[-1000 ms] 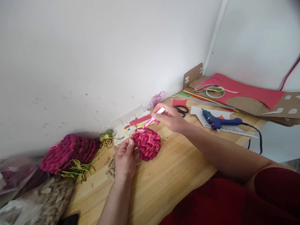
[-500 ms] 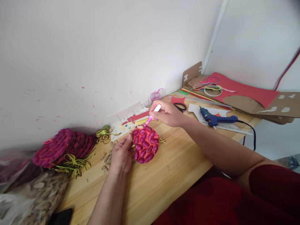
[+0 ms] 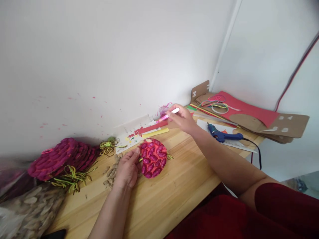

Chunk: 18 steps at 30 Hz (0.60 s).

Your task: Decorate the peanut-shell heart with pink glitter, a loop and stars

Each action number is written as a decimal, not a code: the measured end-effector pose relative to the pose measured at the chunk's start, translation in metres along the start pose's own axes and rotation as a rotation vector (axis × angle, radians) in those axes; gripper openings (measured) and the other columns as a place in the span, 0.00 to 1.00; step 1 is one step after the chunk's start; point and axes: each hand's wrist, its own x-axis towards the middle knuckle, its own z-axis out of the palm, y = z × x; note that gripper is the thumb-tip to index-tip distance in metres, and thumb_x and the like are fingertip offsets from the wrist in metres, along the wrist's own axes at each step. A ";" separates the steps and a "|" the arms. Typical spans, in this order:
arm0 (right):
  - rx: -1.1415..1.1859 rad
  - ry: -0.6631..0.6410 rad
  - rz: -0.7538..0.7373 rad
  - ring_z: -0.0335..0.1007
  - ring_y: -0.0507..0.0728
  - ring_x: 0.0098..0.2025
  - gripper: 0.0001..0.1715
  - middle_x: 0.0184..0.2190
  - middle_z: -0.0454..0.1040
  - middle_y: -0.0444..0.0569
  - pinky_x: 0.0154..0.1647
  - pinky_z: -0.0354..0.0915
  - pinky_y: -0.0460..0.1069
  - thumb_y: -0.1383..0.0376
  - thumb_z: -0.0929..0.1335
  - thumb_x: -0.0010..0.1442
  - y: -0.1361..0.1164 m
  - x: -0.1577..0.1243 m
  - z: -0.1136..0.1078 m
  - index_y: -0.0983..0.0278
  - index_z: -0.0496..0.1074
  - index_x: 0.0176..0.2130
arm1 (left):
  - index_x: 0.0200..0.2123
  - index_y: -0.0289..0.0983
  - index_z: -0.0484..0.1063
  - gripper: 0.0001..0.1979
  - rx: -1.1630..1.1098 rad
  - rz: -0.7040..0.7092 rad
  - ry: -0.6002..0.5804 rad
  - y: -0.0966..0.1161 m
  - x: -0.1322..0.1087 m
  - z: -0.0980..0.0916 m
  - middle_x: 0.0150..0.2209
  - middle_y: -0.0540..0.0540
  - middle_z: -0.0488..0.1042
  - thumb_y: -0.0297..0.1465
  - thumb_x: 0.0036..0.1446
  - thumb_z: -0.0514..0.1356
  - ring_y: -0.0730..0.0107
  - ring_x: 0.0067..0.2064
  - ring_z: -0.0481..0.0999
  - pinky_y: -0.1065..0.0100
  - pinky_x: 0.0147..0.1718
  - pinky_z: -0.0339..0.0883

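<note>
Holding disc point(image 3: 154, 159) by the edge, with brush point(image 3: 163, 118) away from the work

Found the disc gripped by its edge between thumb and fingers of the left hand point(image 3: 128, 167), lying just right of those fingertips, face unobstructed. Noted shells coated deep pink across the visible face, except for one pale shell point(image 3: 149, 140) at the upper rim, near the left thumb. Found the brush grasped pen-style in the fingers of the right hand point(image 3: 183, 119), with pink tip slanting down to the left of them, well apart from the disc. Unable to confirm contact between tip and red strip point(image 3: 155, 126) just below. Recorded loose peanut shells point(image 3: 111, 172) on the bench point(image 3: 174, 186), beside the left fingers, and a blue glue gun point(image 3: 223, 135) to the right of the right fingers.

Judged a colouring step, nearly complete on this face. Advise loading the bristles lightly and shedding any drip before crossing to the disc. Recommend tilting the pale shell toward the brush, stroking along its length, then dabbing into hollows. Keep the left thumb off wet colour; rotate by the edge only.
</note>
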 end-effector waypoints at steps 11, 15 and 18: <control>-0.631 0.113 0.189 0.71 0.64 0.47 0.06 0.35 0.79 0.50 0.51 0.63 0.56 0.60 0.71 0.59 0.009 0.085 -0.004 0.60 0.75 0.33 | 0.33 0.33 0.78 0.16 0.002 -0.011 0.017 0.004 -0.004 0.006 0.29 0.44 0.82 0.33 0.43 0.76 0.64 0.28 0.82 0.70 0.24 0.76; -0.755 0.009 0.271 0.67 0.70 0.55 0.07 0.39 0.81 0.55 0.54 0.62 0.61 0.60 0.74 0.56 0.024 0.096 0.011 0.61 0.78 0.31 | 0.33 0.32 0.79 0.16 -0.018 0.026 0.040 0.005 -0.003 0.006 0.29 0.44 0.82 0.33 0.42 0.77 0.66 0.27 0.81 0.71 0.23 0.75; -0.793 -0.021 0.280 0.65 0.72 0.58 0.08 0.41 0.81 0.58 0.55 0.61 0.62 0.59 0.74 0.57 0.031 0.099 0.014 0.62 0.79 0.32 | 0.34 0.32 0.79 0.18 -0.003 0.023 0.023 0.006 -0.004 0.006 0.29 0.44 0.81 0.34 0.40 0.77 0.65 0.27 0.81 0.70 0.23 0.75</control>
